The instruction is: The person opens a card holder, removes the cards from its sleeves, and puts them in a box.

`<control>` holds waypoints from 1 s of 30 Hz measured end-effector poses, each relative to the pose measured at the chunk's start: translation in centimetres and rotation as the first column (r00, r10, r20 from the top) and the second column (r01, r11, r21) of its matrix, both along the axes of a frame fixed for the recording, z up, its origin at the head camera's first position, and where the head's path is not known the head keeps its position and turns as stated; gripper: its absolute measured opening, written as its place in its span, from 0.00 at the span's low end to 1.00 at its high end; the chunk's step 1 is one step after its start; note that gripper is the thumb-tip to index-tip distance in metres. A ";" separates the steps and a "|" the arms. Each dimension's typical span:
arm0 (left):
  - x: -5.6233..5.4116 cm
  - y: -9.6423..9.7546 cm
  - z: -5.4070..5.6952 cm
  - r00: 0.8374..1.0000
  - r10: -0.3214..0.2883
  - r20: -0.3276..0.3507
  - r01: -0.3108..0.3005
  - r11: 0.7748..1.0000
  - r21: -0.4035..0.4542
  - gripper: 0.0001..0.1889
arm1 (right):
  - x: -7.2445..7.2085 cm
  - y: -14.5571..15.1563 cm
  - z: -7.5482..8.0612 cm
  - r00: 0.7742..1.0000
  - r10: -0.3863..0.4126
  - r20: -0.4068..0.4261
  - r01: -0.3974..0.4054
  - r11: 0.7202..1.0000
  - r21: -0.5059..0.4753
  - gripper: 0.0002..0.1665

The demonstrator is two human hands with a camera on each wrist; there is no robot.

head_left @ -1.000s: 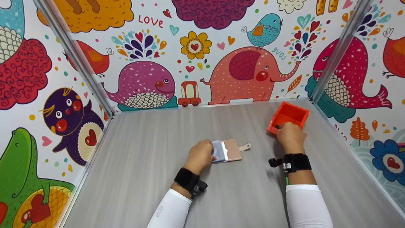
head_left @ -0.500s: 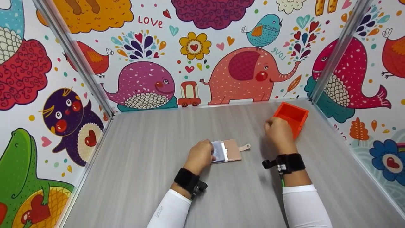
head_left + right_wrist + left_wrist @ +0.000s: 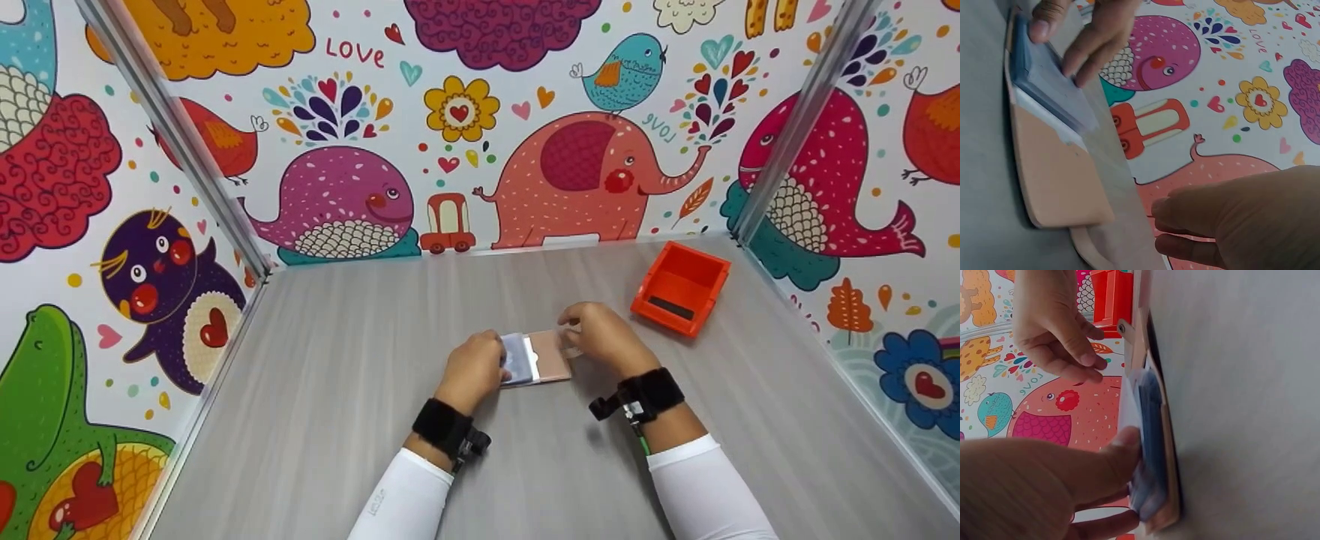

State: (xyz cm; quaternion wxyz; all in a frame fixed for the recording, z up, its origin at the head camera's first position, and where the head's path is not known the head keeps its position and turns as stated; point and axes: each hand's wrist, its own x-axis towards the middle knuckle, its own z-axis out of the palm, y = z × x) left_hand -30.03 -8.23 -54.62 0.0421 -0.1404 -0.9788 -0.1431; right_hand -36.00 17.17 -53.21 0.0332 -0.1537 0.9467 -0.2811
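Note:
An unfolded pinkish-tan card holder point(image 3: 550, 356) lies on the grey table, its stack of clear bluish plastic sleeves point(image 3: 1053, 79) on the left half. My left hand point(image 3: 472, 364) grips the sleeve stack at its left end, thumb and fingers on opposite edges. Beyond the holder's right edge, my right hand point(image 3: 606, 339) hovers with loosely bent fingers and nothing visible between them. A snap strap point(image 3: 1126, 331) sticks out from that end, close to the right hand. The orange-red box point(image 3: 686, 281) stands farther back on the right, with a dark flat strip point(image 3: 670, 308) inside.
Cartoon-printed walls point(image 3: 457, 172) enclose the grey tabletop point(image 3: 337, 390) at the back and both sides. Metal corner posts point(image 3: 787, 142) rise at the back corners. Each wrist wears a black band with a small camera point(image 3: 651, 394).
My right hand has left the orange-red box and moved left and nearer, to the holder's strap end. The dark strip in the box has come into view. My left hand stays put.

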 end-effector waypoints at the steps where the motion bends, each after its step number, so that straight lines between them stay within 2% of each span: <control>1: 0.0 0.0 -0.1 1.000 -0.002 -0.001 0.002 1.000 0.003 0.12 | 0.2 -0.4 -0.1 1.000 0.014 0.001 -0.014 1.000 0.000 0.13; 5: 0.0 -0.1 -0.2 1.000 -0.007 -0.011 0.008 1.000 0.007 0.12 | 0.6 -1.7 -0.6 0.995 0.090 -0.033 -0.090 0.996 0.010 0.12; 8: 0.0 -0.1 -0.2 1.000 -0.013 -0.013 0.013 1.000 0.004 0.11 | 0.9 -2.3 -1.1 0.993 0.118 -0.033 -0.117 0.993 0.024 0.12; 19: -0.2 -0.4 0.0 0.999 -0.025 0.033 0.024 1.000 0.010 0.08 | 0.7 -2.4 -2.3 0.988 0.153 -0.028 -0.152 0.988 0.032 0.15; 23: -0.3 -0.6 -0.2 0.999 -0.033 0.022 0.033 0.999 -0.002 0.04 | 0.6 -2.3 -2.4 0.986 0.165 -0.023 -0.165 0.986 0.012 0.15; 30: -0.3 -0.7 -0.3 0.998 -0.061 -0.004 0.061 0.998 -0.007 0.05 | 0.4 -2.0 -2.4 0.981 0.190 -0.025 -0.190 0.982 0.002 0.14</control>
